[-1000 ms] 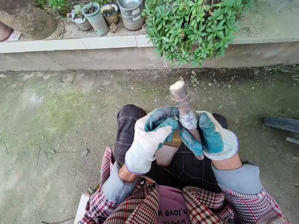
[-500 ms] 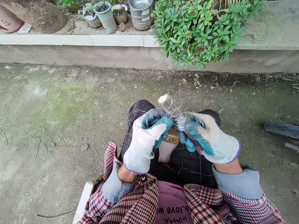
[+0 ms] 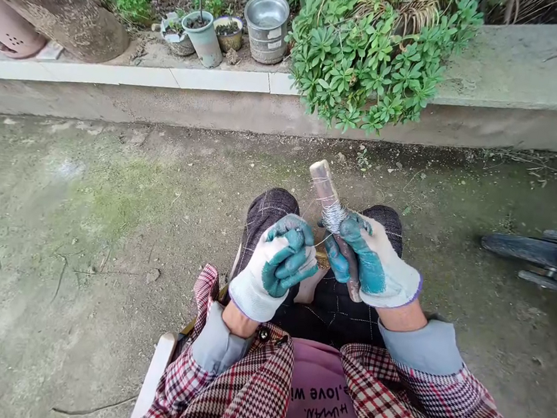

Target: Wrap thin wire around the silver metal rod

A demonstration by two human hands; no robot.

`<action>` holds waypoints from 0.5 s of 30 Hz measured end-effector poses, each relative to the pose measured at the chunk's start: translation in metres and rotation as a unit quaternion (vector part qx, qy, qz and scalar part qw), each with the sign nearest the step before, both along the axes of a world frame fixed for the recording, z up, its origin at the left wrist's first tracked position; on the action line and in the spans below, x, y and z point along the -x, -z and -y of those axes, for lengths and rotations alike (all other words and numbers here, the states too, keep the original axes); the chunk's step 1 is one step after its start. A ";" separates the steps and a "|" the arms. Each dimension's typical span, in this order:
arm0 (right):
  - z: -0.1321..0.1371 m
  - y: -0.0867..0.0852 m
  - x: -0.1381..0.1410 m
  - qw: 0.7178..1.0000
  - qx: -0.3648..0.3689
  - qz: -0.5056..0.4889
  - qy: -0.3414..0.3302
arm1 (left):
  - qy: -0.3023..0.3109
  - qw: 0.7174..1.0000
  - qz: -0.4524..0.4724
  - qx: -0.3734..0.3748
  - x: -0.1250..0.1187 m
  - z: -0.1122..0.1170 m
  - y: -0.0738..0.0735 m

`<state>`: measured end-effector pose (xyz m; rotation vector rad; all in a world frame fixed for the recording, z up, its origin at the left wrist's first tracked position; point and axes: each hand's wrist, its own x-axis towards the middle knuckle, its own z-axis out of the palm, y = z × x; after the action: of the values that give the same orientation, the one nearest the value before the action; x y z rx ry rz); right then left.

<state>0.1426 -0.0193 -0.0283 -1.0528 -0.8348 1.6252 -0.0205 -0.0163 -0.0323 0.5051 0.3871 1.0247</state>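
Both hands wear white gloves with teal palms and are raised over my lap. My right hand (image 3: 375,267) is closed around a short wooden stick (image 3: 323,179) that points up and away from me. Thin silver wire (image 3: 333,215) is wound in a coil round the stick just above the fingers. My left hand (image 3: 274,269) is a little to the left of the stick with its fingers curled shut. A fine strand of wire runs from the coil toward it. I cannot make out the strand inside the fingers.
I sit on a pale stool (image 3: 151,382) on mossy concrete ground. A raised kerb (image 3: 123,74) ahead carries small pots (image 3: 205,36), a metal pail (image 3: 267,23), a large weathered planter (image 3: 65,7) and a leafy green bush (image 3: 371,58). A wheeled vehicle part (image 3: 539,255) lies at right.
The stick has tilted more upright and the right hand has slid lower on it. My left hand has come off the coil and drawn back left and down, fingers curling shut.
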 end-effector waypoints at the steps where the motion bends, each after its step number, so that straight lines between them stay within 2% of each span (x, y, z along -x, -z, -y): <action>1: -0.001 0.000 0.001 1.000 0.003 0.002 0.009 | 0.011 1.000 0.007 -0.005 0.000 0.002 0.001; 5: -0.006 0.004 -0.001 0.998 0.025 -0.035 0.039 | 0.019 0.999 0.027 -0.023 0.005 0.010 0.002; 12: -0.024 0.020 -0.030 0.990 0.057 -0.095 0.088 | -0.085 0.994 -0.041 -0.058 0.036 0.027 0.010; 15: -0.027 0.030 -0.045 0.992 0.068 -0.046 0.100 | -0.124 0.988 -0.073 -0.062 0.052 0.035 0.011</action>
<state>0.1878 0.0082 -0.0586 -1.1104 -0.5449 1.5637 -0.0723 -0.0515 -0.0432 0.6588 0.5284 1.2610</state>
